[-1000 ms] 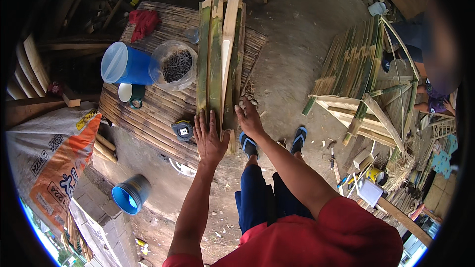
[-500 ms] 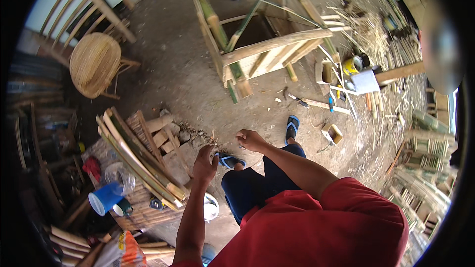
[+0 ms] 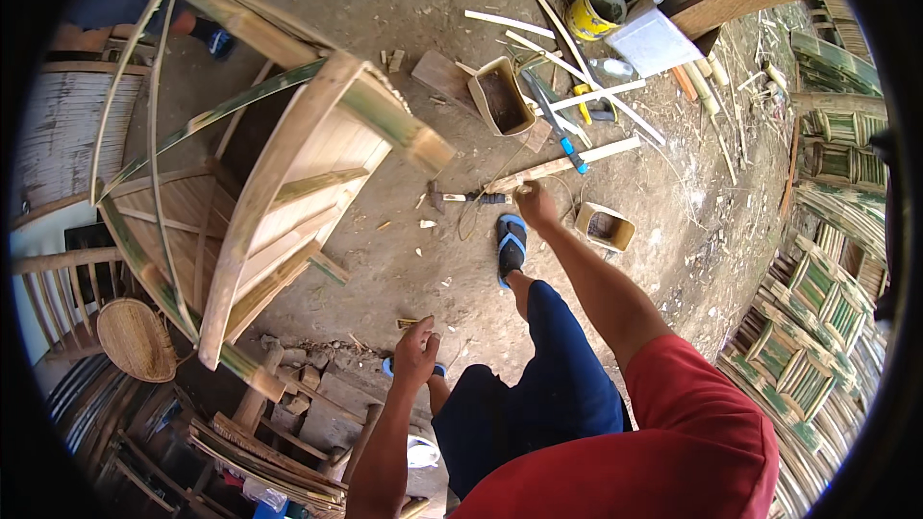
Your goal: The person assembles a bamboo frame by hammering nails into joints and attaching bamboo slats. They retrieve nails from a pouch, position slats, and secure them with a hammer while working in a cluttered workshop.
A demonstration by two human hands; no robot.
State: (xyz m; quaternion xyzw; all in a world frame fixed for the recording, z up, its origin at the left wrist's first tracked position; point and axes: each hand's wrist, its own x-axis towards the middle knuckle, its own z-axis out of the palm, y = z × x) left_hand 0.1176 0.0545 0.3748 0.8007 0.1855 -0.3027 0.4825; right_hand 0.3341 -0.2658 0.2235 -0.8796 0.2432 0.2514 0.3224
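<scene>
My right hand (image 3: 536, 204) is stretched forward with its fingers curled, next to the handle end of a hammer (image 3: 471, 198). The hammer has a dark grip and appears to lie on the dirt floor; whatever the curled fingers hold, if anything, is hidden. Lower and to the left, my left hand (image 3: 417, 354) hangs above my left foot, thumb and fingers apart and nothing visible in them. A small yellowish piece (image 3: 408, 324) shows just beyond its fingertips. Past my right hand, a pale wooden strip (image 3: 567, 163) lies beside a blue-handled tool (image 3: 574, 156).
A bamboo and wood frame (image 3: 279, 202) stands at left, with another person's legs (image 3: 226, 0) behind it. Cut containers (image 3: 502, 101), a yellow pail (image 3: 594, 10) and loose strips lie ahead. Slatted bamboo pieces (image 3: 817, 298) are stacked at right; split bamboo (image 3: 255, 461) sits lower left.
My view has swung right and closer to the tools. My right hand has reached forward to beside the hammer; the left hand stays low near my left foot. The frame now appears larger, at left.
</scene>
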